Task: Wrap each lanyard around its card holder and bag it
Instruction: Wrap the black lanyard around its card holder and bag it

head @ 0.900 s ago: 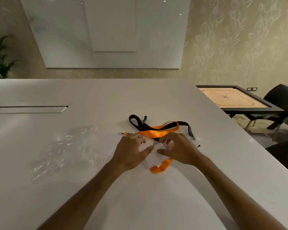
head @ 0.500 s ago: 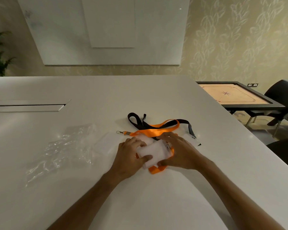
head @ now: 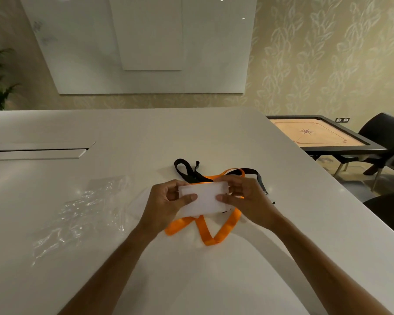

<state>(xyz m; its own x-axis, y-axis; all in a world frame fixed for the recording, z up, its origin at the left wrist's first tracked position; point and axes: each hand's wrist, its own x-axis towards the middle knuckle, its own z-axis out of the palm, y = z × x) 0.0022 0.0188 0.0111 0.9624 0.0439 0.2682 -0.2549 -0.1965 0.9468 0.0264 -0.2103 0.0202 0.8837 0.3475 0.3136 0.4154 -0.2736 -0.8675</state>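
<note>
Two hands, the left hand (head: 166, 201) and right hand (head: 248, 201), each keep a pinching grip on opposite ends of the white card holder (head: 204, 197) above the tabletop (head: 191, 137), its orange lanyard (head: 205, 230) trailing nearer, a black lanyard (head: 187, 170) farther, clear bags (head: 78, 214) left.

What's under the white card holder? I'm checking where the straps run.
Orange strap loops hang out below the card holder; a black strap lies behind. Their run beneath is hidden.
</note>
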